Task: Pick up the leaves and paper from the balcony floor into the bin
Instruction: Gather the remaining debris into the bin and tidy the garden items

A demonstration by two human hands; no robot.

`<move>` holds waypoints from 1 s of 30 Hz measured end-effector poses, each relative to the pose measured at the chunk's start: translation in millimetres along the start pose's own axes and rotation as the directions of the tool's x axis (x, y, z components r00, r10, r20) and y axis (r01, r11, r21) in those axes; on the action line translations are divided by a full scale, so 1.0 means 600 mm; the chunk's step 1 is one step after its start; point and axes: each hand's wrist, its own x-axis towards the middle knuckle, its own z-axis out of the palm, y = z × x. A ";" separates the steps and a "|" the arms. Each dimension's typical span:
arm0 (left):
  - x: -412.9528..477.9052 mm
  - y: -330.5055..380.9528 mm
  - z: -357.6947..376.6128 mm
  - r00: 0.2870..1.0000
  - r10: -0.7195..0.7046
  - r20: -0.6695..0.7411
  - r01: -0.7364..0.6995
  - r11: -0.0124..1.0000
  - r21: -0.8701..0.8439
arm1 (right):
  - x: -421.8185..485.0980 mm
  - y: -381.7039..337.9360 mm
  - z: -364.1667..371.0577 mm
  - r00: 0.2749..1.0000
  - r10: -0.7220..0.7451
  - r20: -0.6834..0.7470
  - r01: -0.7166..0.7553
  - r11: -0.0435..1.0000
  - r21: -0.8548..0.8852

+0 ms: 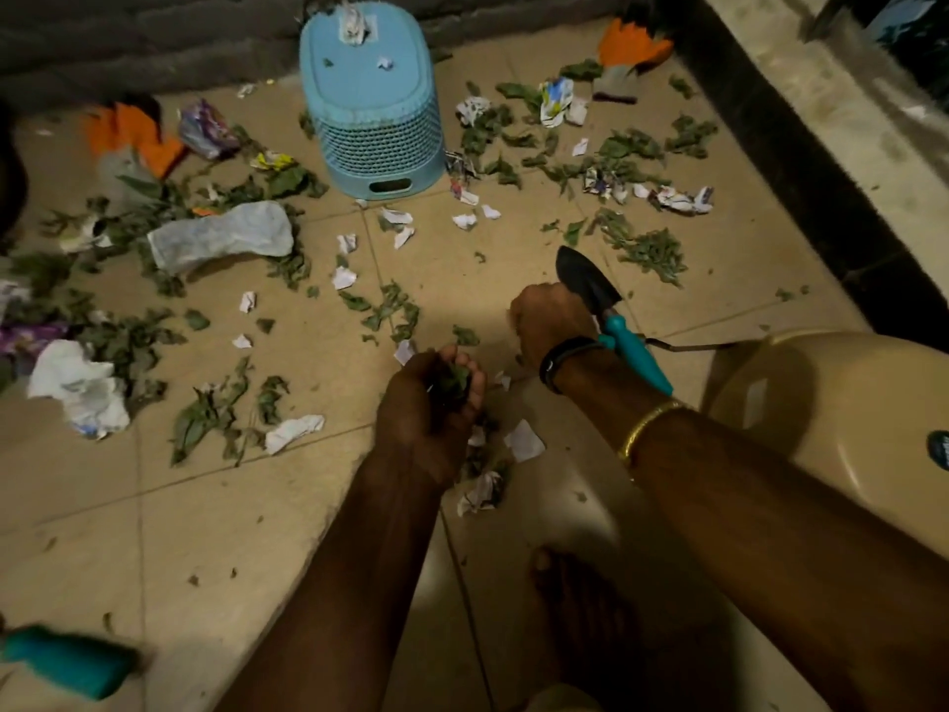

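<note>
Plainly, the coming move turns on where the bin [375, 120] lies from the loaded hand. It stands well apart, up the floor [205, 531] from both hands and somewhat to the left, so the left hand [426, 403] is the nearer of the two.

That hand is turned palm up, its fingers curled round a clump of leaves [454, 380] that shows between the fingertips and the palm. The right hand [547, 326] hovers just ahead and to the right, its fingers closed into a fist. The knuckles hide the palm, so I cannot tell whether it holds anything.

A trowel [637, 359] lies just beside that wrist. Its long axis runs from the teal handle by the forearm to the black blade, which points up the floor, away from the person.

The bin shows a closed face upward, with a crumpled paper [352, 23] and small bits sitting on it. Its slot handle is low near the floor, so it seems to be upturned, though the dim light leaves that unsure. By my judgement the leaves must be carried forward and leftward, and an opening has to be found before they can drop in.

More paper scraps [524, 440] lie right under the hands. Leaves and paper are strewn on both sides of the bin.
</note>
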 end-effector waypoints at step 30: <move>-0.026 0.037 -0.113 0.973 0.011 0.229 0.028 0.986 -0.167 | -0.233 -0.079 0.023 0.926 0.208 0.314 -0.313 0.889 0.335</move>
